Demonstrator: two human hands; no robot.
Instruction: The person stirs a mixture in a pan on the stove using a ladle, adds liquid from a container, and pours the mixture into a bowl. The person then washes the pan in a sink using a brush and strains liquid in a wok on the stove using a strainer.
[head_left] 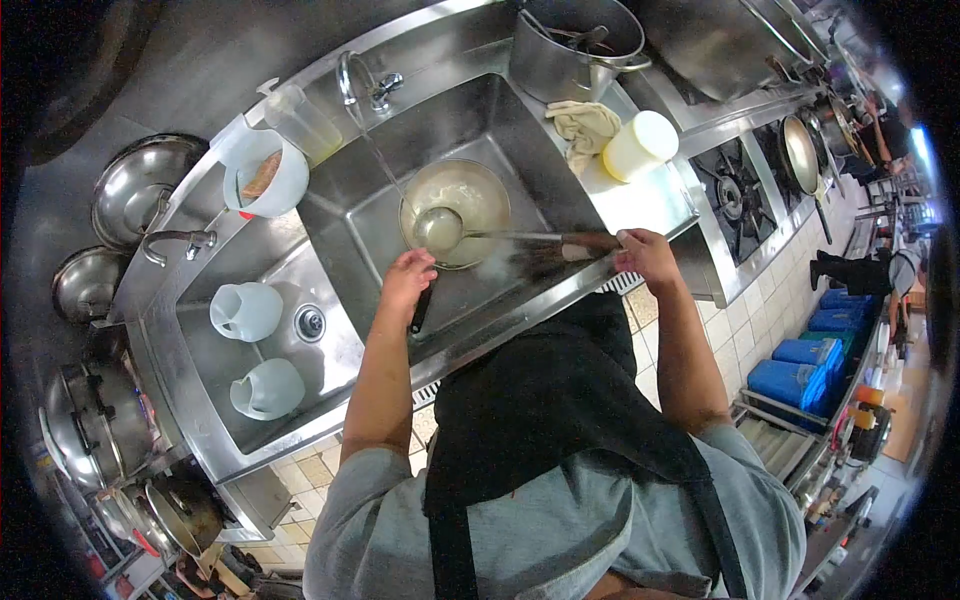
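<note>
My right hand (645, 262) is closed on the wooden end of a long handle, whose ladle (438, 229) lies over a round metal pan (480, 195) in the large sink (385, 150). My left hand (408, 283) is at the pan's lower left edge, its fingers bent around or near a black handle (422, 308); the exact hold is hard to make out. From the faucet (375, 88), a thin stream of water falls toward the pan. Cloudy liquid shows in the pan.
Two white plastic jugs (246, 311) lie in the left basin (215, 375). A white container (275, 180) and a clear pitcher (303, 122) stand on the ledge. A large pot (575, 50), a cloth (583, 130) and a yellowish tub (640, 147) are behind right. Farther right: a stove (735, 195) and a distant person (880, 270).
</note>
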